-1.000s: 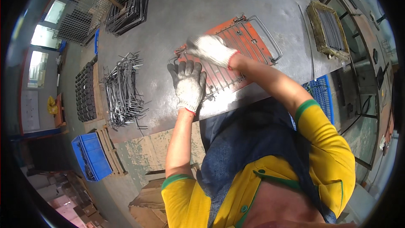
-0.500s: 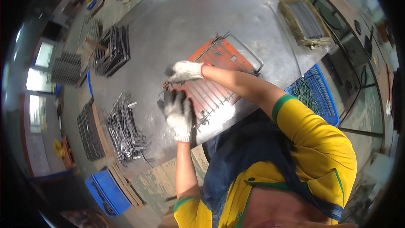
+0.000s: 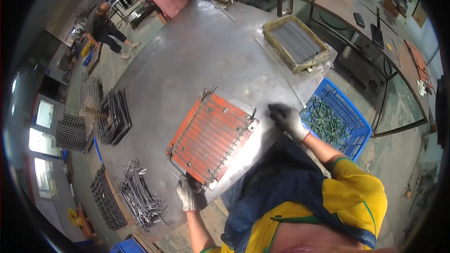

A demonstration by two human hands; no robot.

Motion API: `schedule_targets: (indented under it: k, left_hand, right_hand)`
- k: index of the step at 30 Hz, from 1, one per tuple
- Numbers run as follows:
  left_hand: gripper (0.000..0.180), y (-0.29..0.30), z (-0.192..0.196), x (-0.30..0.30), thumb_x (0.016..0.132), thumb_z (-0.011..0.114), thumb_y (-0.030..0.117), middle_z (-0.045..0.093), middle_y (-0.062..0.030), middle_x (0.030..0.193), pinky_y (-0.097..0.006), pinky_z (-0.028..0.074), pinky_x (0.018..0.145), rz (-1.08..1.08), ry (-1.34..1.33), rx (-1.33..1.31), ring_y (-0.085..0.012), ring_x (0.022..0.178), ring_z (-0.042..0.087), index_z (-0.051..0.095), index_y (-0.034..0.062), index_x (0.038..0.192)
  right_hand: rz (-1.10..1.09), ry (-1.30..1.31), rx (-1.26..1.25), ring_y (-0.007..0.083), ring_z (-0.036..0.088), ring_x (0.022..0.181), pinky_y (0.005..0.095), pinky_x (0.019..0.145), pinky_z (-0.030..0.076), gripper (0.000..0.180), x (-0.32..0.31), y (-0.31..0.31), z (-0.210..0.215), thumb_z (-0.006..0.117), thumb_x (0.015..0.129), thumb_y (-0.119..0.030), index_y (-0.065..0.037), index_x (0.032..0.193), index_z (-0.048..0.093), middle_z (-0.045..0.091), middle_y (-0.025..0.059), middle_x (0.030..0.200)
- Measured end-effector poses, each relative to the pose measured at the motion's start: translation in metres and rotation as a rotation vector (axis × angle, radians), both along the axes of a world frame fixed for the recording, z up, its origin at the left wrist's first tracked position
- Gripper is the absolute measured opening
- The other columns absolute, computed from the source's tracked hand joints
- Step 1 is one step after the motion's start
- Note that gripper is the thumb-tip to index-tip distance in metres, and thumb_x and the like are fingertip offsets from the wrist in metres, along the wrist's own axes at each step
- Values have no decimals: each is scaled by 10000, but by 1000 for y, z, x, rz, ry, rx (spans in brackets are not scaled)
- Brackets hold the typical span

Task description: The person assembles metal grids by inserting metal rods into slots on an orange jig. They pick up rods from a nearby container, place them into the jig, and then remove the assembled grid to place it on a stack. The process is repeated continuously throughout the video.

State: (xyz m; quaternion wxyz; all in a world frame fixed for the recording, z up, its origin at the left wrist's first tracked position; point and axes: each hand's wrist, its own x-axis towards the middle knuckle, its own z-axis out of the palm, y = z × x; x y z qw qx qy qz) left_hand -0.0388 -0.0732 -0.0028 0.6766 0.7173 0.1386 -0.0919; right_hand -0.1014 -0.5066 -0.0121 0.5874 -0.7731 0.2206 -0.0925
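A red-orange board (image 3: 199,138) lies on the metal table, with parallel grey wires across it and long rods along two sides. Bent wire loops (image 3: 241,103) stick out beyond its far and near-left ends. My left hand (image 3: 187,197), in a white glove with dark fingers, is at the board's near-left corner; its fingertips are partly hidden there, so their grip is unclear. To the right of the board, my gloved right hand (image 3: 288,119) is over the table edge beside a blue basket (image 3: 361,133). Its fingers look stretched out and slightly blurred, with nothing visible in them.
Green ties or strips (image 3: 328,124) fill the basket. A yellowish tray (image 3: 296,42) of grey wires stands at the far right. Bent metal strips (image 3: 138,197) are piled at the near left, and dark frames (image 3: 115,117) beyond them. Another person (image 3: 105,30) stands far left.
My right hand has left the board's left end and swung right to beside the basket. My left hand stays near the corner. The view has shifted, showing more of the room.
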Motion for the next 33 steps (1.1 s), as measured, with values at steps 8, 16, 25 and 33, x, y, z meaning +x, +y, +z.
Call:
schedule_targets:
  k: [8, 16, 25, 33]
  left_hand:
    - [269, -74, 5, -14, 1009, 422, 361, 640, -151, 917, -587, 539, 742, 41, 532, -548, -356, 838, 648, 558, 134, 1054]
    - [317, -196, 5, 42, 1031, 414, 372, 625, -86, 986, -490, 544, 832, -151, 294, -712, -264, 947, 637, 559, 92, 1059]
    - [443, -280, 38, 164, 957, 529, 374, 675, -163, 932, -436, 511, 815, -333, -265, 178, -325, 863, 665, 544, -22, 1154]
    - [481, -82, -11, 157, 924, 520, 374, 499, -179, 1317, -627, 215, 1108, -159, -584, 1248, -336, 1298, 410, 522, 63, 1291]
  right_hand:
    - [-19, -277, -588, 300, 662, 881, 405, 761, 527, 275, -1, 11, -24, 654, 867, -201, -115, 1127, 669, 691, 102, 973]
    - [-20, -314, -646, 317, 651, 765, 426, 680, 517, 284, -1, 7, -26, 659, 826, -147, -112, 1106, 685, 665, 134, 825]
    - [13, -152, -741, 341, 652, 939, 424, 817, 522, 280, 11, 0, -33, 564, 924, -269, -88, 1108, 674, 679, 164, 1015]
    - [48, -64, -793, 404, 649, 757, 498, 675, 509, 276, 48, 0, -8, 535, 949, -338, -92, 957, 658, 671, 195, 816]
